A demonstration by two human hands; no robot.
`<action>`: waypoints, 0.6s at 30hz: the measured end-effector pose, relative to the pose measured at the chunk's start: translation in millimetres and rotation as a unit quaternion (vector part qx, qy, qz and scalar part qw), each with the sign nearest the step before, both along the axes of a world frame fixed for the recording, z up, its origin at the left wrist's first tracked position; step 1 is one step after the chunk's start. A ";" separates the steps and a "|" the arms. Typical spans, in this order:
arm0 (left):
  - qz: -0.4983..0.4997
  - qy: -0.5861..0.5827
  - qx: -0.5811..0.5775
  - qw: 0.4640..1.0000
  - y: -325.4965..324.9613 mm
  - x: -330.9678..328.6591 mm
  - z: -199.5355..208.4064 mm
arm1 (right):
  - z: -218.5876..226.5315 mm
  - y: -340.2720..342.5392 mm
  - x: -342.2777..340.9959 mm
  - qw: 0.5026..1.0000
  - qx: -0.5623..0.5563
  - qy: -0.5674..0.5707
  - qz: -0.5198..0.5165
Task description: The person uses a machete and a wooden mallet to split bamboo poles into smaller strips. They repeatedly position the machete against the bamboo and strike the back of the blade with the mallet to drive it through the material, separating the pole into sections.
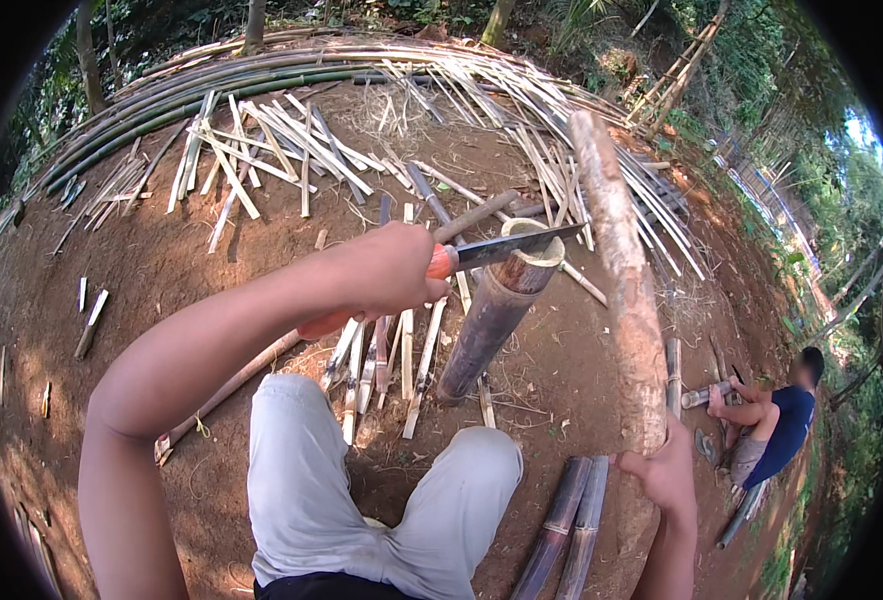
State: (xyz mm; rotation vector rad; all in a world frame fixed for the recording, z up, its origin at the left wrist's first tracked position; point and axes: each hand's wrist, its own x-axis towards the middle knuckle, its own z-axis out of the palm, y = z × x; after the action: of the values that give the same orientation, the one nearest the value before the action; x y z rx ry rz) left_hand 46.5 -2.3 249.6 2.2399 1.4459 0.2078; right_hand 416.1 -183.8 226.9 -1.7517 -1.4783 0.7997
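My left hand is closed around the orange handle of a large knife. The dark blade lies across the open top of a thick bamboo section, which stands tilted on the ground in front of my knees. In my right hand is the lower part of a thick, rough wooden stick, raised to the right of the bamboo, apart from the blade. Split bamboo strips lie on the soil beside the section. Two cut bamboo pieces rest near my right forearm.
Scattered pale bamboo strips cover the ground ahead, with long bamboo poles stacked behind them. At the right, a person in a dark blue shirt sits handling a bamboo piece. A wooden pole lies by my left knee.
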 end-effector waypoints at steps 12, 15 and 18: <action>0.000 -0.017 -0.072 0.997 -10.2 23.3 13.0 | 75.6 11.2 -16.5 0.903 0.411 -0.031 -0.122; -0.004 -0.012 -0.046 0.999 -20.0 27.5 21.0 | 56.9 0.9 -44.0 0.921 0.189 -0.339 -0.024; -0.008 -0.015 -0.014 1.000 -28.3 20.0 13.7 | 51.4 9.1 -30.9 0.891 -0.020 -0.452 -0.049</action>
State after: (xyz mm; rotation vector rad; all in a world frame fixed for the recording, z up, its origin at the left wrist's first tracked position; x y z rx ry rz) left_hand 66.5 -30.7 263.3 2.2160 1.4058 0.2137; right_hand 385.2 -174.6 278.3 -2.3585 -1.9013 -0.1092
